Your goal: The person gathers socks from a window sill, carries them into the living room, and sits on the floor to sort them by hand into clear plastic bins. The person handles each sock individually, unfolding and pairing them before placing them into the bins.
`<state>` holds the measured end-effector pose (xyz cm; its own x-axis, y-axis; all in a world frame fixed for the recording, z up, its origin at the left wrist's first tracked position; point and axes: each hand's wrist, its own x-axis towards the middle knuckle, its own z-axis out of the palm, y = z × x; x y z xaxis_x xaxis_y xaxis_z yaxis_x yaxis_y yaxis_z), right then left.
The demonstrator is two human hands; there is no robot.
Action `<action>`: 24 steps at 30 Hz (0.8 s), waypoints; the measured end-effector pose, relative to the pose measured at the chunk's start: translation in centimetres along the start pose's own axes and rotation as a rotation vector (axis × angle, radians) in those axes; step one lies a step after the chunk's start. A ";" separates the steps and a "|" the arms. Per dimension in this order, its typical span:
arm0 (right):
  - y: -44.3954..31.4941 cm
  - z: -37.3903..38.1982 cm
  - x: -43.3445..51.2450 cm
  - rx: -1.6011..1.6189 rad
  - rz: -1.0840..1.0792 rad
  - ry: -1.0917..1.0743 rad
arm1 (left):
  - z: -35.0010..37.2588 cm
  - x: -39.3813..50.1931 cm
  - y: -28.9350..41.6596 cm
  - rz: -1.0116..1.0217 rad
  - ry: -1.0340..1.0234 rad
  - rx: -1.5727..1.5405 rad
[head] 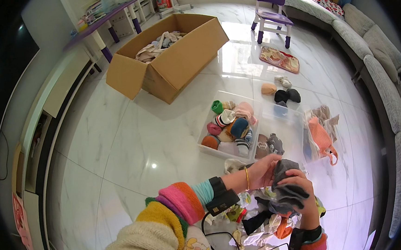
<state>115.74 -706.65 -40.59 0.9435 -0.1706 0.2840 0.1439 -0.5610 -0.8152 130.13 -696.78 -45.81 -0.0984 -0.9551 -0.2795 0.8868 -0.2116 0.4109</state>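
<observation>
Between my two hands is a bunched pair of dark grey socks (286,169). My left hand (267,169) grips its left side. On the right, my right hand (304,184) curls its fingers around the folded fabric, whose loose ends hang below. Underneath lies a loose pile of socks and small garments, with a black sock (258,222) and an orange piece (283,229) in it. Just beyond stands a clear plastic bin (207,151) filled with rolled socks. Beside it, a second clear bin (289,127) has dark rolled socks (275,144) at its near left.
A large open cardboard box (186,65) with clothes in it stands on the tiles. Rolled socks (292,96) and a coral garment (321,137) lie near the bins. Farther off are a small mat (279,59) and a purple chair (272,15). A grey sofa (387,101) lines the right.
</observation>
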 end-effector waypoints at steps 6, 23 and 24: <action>0.4 0.1 -0.2 0.270 -0.023 0.050 | 0.2 0.0 0.4 0.261 0.047 0.256; 3.3 2.0 -2.8 0.044 0.329 0.515 | 1.2 -0.3 -1.2 0.010 0.065 0.099; 3.1 1.8 -2.8 0.182 0.375 0.522 | 1.2 -0.4 -1.1 0.001 0.048 0.133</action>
<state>114.14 -706.44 -44.82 0.6780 -0.7227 0.1346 -0.0745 -0.2497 -0.9654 128.65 -696.43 -45.09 -0.0733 -0.9448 -0.3192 0.8188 -0.2397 0.5216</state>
